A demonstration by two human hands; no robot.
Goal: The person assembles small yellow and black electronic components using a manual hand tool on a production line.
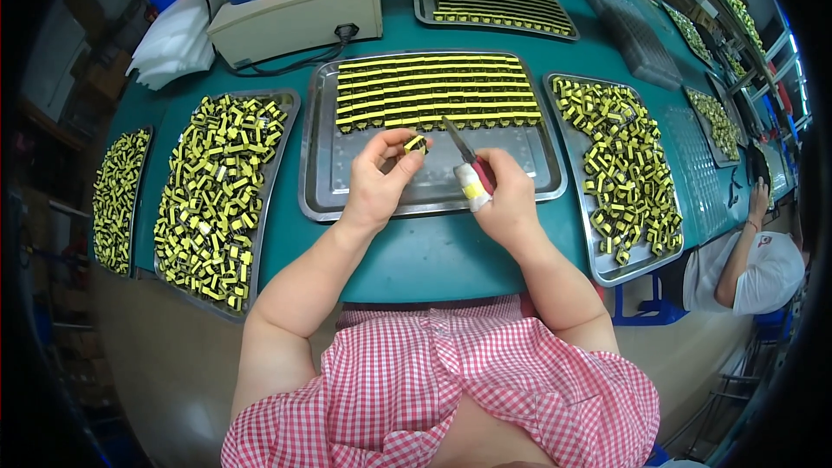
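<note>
My left hand (pixel 380 175) pinches a small yellow and black coil-like part (pixel 416 145) between thumb and fingertips, above the front of the middle metal tray (pixel 321 169). Close beside it, my right hand (pixel 510 199) is closed around a pointed metal tool with red handles (pixel 461 143). Its tip points up and left toward the lined-up parts; its exact kind is unclear. White and yellow wrapping (pixel 471 187) shows at the right hand's fingers. Tight rows of the same parts (pixel 433 91) fill the back of the tray.
Loose parts heap in a left tray (pixel 282 108), a far-left tray (pixel 144 152) and a right tray (pixel 607 277). Behind stand another tray of rows (pixel 425 0), a beige box (pixel 299 13) with a cable, and clear plastic trays (pixel 637 43). A co-worker's arm (pixel 741 247) is at right.
</note>
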